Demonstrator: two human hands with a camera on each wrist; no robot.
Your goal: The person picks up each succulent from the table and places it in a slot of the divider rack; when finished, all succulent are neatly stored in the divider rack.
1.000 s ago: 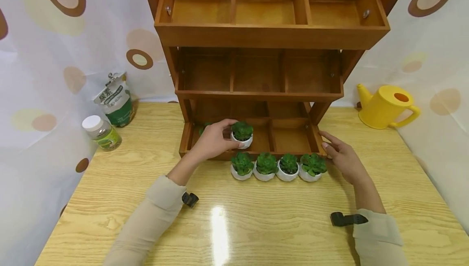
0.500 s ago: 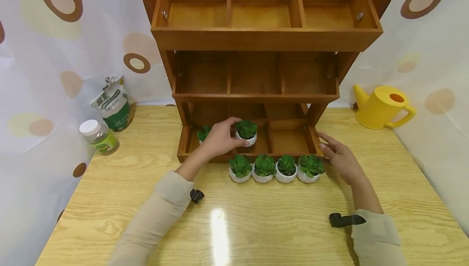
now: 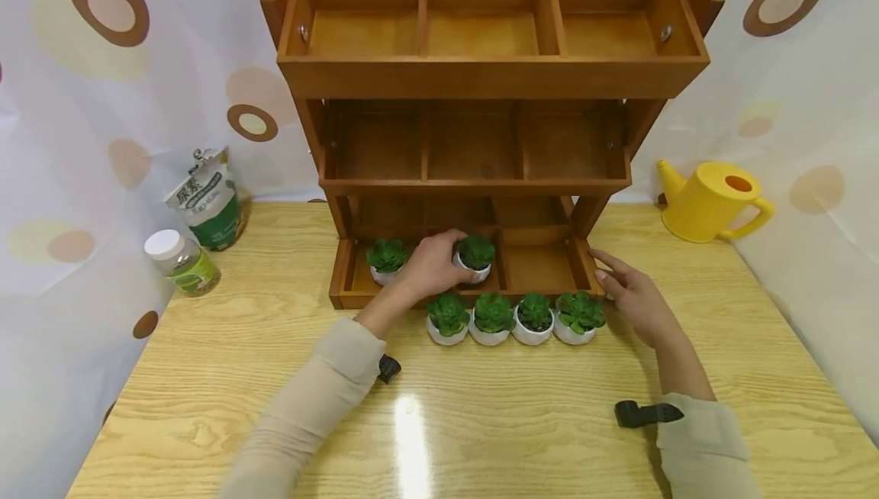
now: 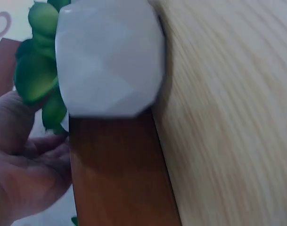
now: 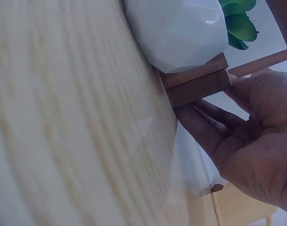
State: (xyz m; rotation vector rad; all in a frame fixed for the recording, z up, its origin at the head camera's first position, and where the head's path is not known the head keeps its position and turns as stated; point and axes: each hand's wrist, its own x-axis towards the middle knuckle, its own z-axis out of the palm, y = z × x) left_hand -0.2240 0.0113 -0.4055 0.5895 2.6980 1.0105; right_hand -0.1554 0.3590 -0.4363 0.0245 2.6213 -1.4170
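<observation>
A potted succulent (image 3: 476, 253) in a white pot is gripped in my left hand (image 3: 433, 264), within the middle compartment of the shelf's bottom tier. Another succulent (image 3: 387, 256) sits in the left compartment. My right hand (image 3: 635, 297) touches the right end of the wooden shelf (image 3: 491, 79), thumb by the front corner. In the right wrist view the fingers (image 5: 200, 125) lie against the end board's outer face. Several more succulents (image 3: 493, 316) stand in a row on the table before the shelf. A faceted white pot (image 4: 110, 61) from that row fills much of the left wrist view.
The yellow watering can (image 3: 710, 201) stands right of the shelf. At left are a white and green bag (image 3: 213, 205) with a clip and a jar (image 3: 181, 261) with a white lid. The upper two tiers have three compartments each.
My left hand has moved right and slightly down with the succulent, bringing it deeper into the middle compartment and uncovering the succulent at left. The right hand keeps its place on the shelf end.
</observation>
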